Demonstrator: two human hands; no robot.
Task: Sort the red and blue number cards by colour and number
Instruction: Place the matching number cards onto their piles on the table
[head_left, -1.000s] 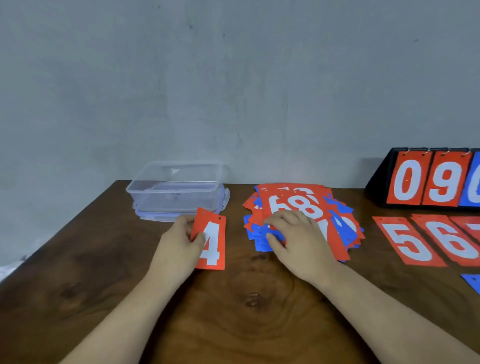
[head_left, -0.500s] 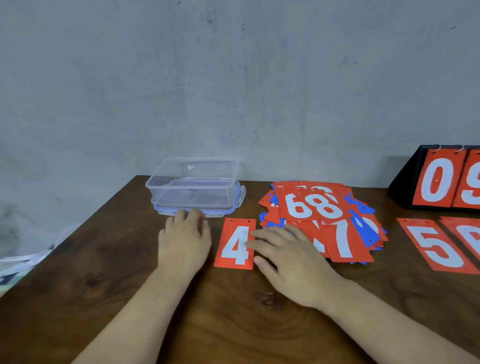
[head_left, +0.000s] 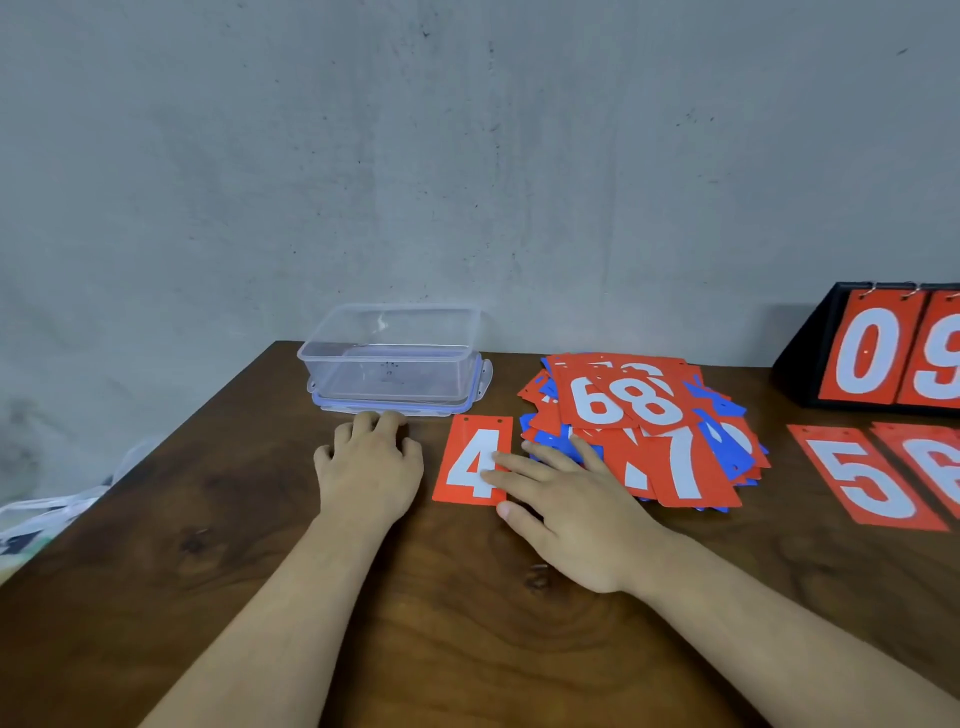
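A red card with a white 4 (head_left: 467, 457) lies flat on the wooden table (head_left: 260, 571). My right hand (head_left: 566, 509) rests with straight fingers on that card's right edge. My left hand (head_left: 371, 467) lies on the table left of the card, apart from it, holding nothing. Right of the 4 sits a loose pile of red and blue number cards (head_left: 644, 431), with red 6, 8 and 7 on top. A red 5 card (head_left: 867, 478) and a red 6 card (head_left: 930, 467) lie in a row at the right.
A clear plastic box (head_left: 395, 358) stands on its lid just beyond my left hand. A black flip scoreboard (head_left: 883, 348) showing red 0 and 9 stands at the back right. The grey wall runs behind the table. White cloth hangs off the left edge.
My left hand has let go of the red 4, which now lies flat on the table. My right hand left the pile and came onto the card's right edge.
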